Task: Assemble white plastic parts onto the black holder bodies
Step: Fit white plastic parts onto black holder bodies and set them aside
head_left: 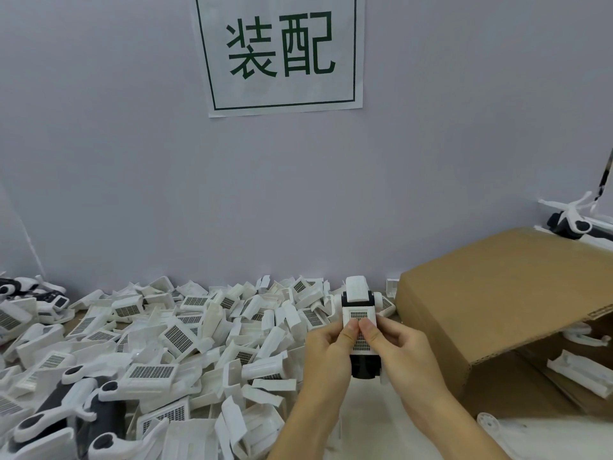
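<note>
Both hands hold one black holder body point(365, 365) upright above the table, with a white gridded plastic part point(359, 312) on its front and a white cap at its top. My left hand point(326, 353) grips its left side and my right hand point(401, 350) grips its right side. Both thumbs press side by side on the white grid face. A big heap of loose white plastic parts point(185, 340) covers the table to the left. More black holder bodies point(66, 413) with white arms lie at the front left.
An open cardboard box point(497, 293) stands on the right, its flap raised, with finished pieces inside. A grey wall with a paper sign point(278, 51) closes the back. Another holder point(570, 224) sits behind the box. A white round part point(489, 423) lies at front right.
</note>
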`<action>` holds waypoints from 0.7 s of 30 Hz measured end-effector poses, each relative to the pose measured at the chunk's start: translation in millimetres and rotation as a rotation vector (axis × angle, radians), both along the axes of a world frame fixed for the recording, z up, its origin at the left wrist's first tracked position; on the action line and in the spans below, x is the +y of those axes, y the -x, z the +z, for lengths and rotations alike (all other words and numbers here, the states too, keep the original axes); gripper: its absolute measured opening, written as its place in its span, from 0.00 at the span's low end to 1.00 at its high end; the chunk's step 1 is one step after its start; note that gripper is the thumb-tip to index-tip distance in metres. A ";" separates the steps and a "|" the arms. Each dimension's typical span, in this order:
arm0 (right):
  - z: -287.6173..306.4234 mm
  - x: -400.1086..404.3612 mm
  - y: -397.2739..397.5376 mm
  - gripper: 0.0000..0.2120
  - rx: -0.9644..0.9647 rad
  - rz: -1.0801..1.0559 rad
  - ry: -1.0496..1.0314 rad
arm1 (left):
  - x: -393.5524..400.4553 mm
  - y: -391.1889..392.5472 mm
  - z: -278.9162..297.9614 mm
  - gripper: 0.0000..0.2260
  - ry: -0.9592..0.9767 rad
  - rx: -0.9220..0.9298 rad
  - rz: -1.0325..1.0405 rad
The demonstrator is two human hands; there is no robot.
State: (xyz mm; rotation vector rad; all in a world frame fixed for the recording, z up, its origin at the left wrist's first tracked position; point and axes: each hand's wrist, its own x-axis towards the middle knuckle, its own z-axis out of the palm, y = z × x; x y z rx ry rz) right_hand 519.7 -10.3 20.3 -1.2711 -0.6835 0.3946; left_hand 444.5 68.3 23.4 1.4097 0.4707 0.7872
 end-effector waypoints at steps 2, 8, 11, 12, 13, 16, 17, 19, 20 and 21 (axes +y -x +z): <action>0.8 -0.7 -0.5 0.08 0.010 0.011 -0.006 | -0.5 0.3 0.2 0.12 -0.017 0.007 0.004; 0.0 1.2 -1.5 0.07 -0.017 -0.006 0.004 | -0.6 3.4 3.8 0.12 0.022 -0.030 -0.020; 0.4 -1.4 -4.7 0.08 0.066 0.055 0.013 | -1.7 2.9 4.5 0.14 0.103 -0.056 -0.046; 0.5 -2.3 -5.7 0.09 0.102 0.082 0.011 | -1.3 2.5 4.5 0.14 0.144 -0.062 -0.042; 0.4 -2.8 -6.5 0.09 0.117 0.095 0.011 | -0.1 2.4 4.2 0.14 0.183 -0.063 -0.036; -0.8 -1.9 -7.1 0.08 0.090 0.062 0.007 | 5.3 1.9 1.5 0.11 0.236 -0.092 -0.069; -1.3 -1.5 -7.2 0.08 0.082 0.045 0.002 | 6.8 2.2 0.4 0.10 0.220 -0.100 -0.092; -1.9 -1.3 -8.2 0.08 0.078 0.030 -0.010 | 8.9 1.0 -3.8 0.10 0.156 -0.114 -0.139; -2.0 -1.6 -8.8 0.08 0.079 0.024 -0.018 | 9.3 -0.2 -6.0 0.11 0.125 -0.120 -0.158; -1.9 -2.0 -9.2 0.08 0.074 0.016 -0.027 | 9.0 -1.4 -7.4 0.11 0.098 -0.121 -0.166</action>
